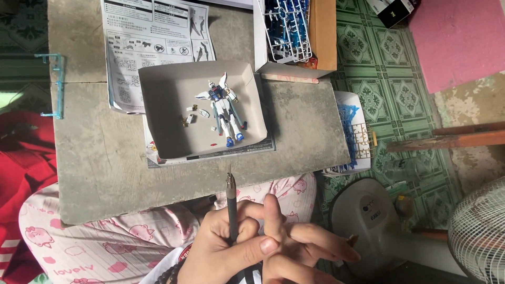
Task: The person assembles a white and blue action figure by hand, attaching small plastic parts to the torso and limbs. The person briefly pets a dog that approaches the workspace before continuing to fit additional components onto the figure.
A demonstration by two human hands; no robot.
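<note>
Head view: both hands sit low in frame, over the lap, just off the near edge of the grey table point(105, 173). Left hand point(218, 247) is closed around a black craft knife point(231, 205), thumb pressed across the handle, blade tip pointing up toward the table. Right hand point(294, 242) lies against the left, fingers partly spread; one finger stands up next to the knife handle. It may be pinching a small part against the left hand, but fingers cover that spot, so I cannot tell.

The white-and-blue robot model point(223, 108) lies on its back in a shallow grey cardboard tray point(168, 142), well apart from the hands. A few small loose pieces point(192, 114) lie just beside it in the same tray. Instruction sheet point(152, 37) sits under the tray's far corner. A box of blue and white part frames point(286, 26) stands at the far table edge.

Judgement: looks like the trimming step, knife work done close to the body. Next move calls for a short controlled cut with the blade directed away from the right fingers.
</note>
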